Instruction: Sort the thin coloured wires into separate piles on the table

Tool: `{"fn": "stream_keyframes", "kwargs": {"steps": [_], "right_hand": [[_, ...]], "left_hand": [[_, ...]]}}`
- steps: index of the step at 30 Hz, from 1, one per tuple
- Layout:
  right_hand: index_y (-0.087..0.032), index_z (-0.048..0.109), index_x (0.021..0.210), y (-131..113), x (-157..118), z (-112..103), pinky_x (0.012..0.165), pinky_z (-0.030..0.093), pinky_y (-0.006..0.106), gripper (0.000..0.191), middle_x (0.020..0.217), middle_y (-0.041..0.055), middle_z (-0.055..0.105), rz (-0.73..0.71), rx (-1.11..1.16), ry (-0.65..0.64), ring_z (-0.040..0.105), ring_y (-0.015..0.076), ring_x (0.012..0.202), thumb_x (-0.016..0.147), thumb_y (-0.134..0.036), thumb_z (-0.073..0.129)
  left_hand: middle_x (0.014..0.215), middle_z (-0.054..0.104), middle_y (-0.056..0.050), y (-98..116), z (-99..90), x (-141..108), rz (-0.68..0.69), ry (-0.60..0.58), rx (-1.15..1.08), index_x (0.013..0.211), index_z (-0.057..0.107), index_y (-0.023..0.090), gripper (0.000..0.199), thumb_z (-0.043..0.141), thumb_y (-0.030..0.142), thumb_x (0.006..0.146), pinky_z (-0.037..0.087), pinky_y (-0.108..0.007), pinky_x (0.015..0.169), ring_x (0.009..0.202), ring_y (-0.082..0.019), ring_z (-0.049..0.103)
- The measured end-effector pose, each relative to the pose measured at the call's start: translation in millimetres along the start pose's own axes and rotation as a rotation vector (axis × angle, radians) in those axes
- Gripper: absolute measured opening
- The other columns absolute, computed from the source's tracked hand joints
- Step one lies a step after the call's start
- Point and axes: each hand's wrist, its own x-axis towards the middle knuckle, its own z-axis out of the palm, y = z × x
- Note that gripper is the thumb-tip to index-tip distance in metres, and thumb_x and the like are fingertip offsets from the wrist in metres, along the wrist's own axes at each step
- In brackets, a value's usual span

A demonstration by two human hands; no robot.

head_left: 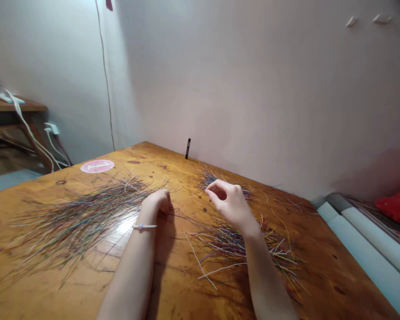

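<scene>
My left hand (157, 202), with a beaded bracelet at the wrist, is closed with its fingers curled down at the right end of a large spread pile of thin coloured wires (96, 213). What it grips, if anything, is hidden. Thumb and forefinger of my right hand (231, 204) pinch together, with what looks like a thin wire at the tips. Just behind that hand lies a small bundle of wires (208, 178), partly covered by it. Beneath the right forearm spreads another wire pile (223, 242), with longer white strands sticking out.
The wooden table (193, 293) meets the wall behind. A black marker (188, 149) stands upright near the back edge. A pink oval label (97, 166) marked 1 is at the back left. Loose wires (296, 204) lie at the right. White panels (370, 253) border the right edge.
</scene>
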Motion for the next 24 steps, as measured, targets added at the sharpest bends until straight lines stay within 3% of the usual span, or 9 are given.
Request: {"fn": "stream_keyframes", "kwargs": {"steps": [2,5,9,13,17,24], "right_hand": [[-0.02,0.064,0.077,0.2,-0.3,0.1,0.056,0.041,0.023,0.013,0.064,-0.0003,0.065,0.0,-0.004,-0.005,0.059,0.0112,0.057,0.084,-0.025,0.055],[-0.02,0.064,0.077,0.6,-0.5,0.8,0.055,0.041,0.022,0.012,0.064,-0.0006,0.065,-0.003,-0.024,-0.014,0.059,0.0112,0.057,0.084,-0.025,0.055],[-0.021,0.064,0.079,2.7,1.1,4.5,0.057,0.042,0.023,0.01,0.067,-0.0004,0.067,-0.004,-0.082,-0.046,0.061,0.0119,0.06,0.084,-0.023,0.056],[-0.021,0.064,0.086,10.9,5.5,15.1,0.063,0.046,0.024,0.01,0.075,0.0018,0.07,0.022,-0.154,-0.165,0.064,0.0136,0.067,0.084,-0.021,0.055],[-0.02,0.068,0.088,25.1,9.4,35.6,0.068,0.048,0.026,0.014,0.084,0.0046,0.072,0.015,-0.176,-0.289,0.066,0.0159,0.074,0.079,-0.016,0.058],[-0.021,0.068,0.107,43.6,5.8,80.1,0.099,0.041,0.034,0.036,0.119,0.0076,0.066,-0.044,-0.188,-0.534,0.058,0.0234,0.113,0.071,-0.017,0.062]], "left_hand": [[0.073,0.066,-0.004,-0.1,-3.4,1.4,0.012,-0.084,0.019,0.082,0.067,0.013,0.014,0.071,0.02,0.071,0.049,-0.027,0.06,0.069,-0.017,0.063],[0.063,0.065,-0.002,2.7,-12.9,-1.1,0.105,-0.113,-0.002,0.077,0.072,0.017,0.024,0.071,0.012,0.053,0.044,-0.024,0.056,0.067,-0.02,0.063],[0.067,0.067,-0.001,12.9,-28.0,-14.4,0.261,-0.092,-0.065,0.082,0.074,0.018,0.027,0.065,0.023,0.057,0.042,-0.023,0.059,0.071,-0.019,0.062],[0.076,0.07,-0.005,23.6,-38.9,-31.8,0.356,-0.054,-0.142,0.083,0.073,0.015,0.029,0.06,0.033,0.063,0.042,-0.022,0.062,0.074,-0.018,0.062],[0.071,0.069,-0.006,27.2,-44.6,-43.5,0.375,-0.012,-0.185,0.086,0.072,0.013,0.033,0.057,0.037,0.068,0.043,-0.023,0.062,0.071,-0.018,0.061],[0.065,0.065,-0.004,27.3,-48.1,-49.0,0.372,0.03,-0.185,0.087,0.072,0.013,0.031,0.058,0.033,0.068,0.041,-0.022,0.058,0.065,-0.016,0.058]]}}
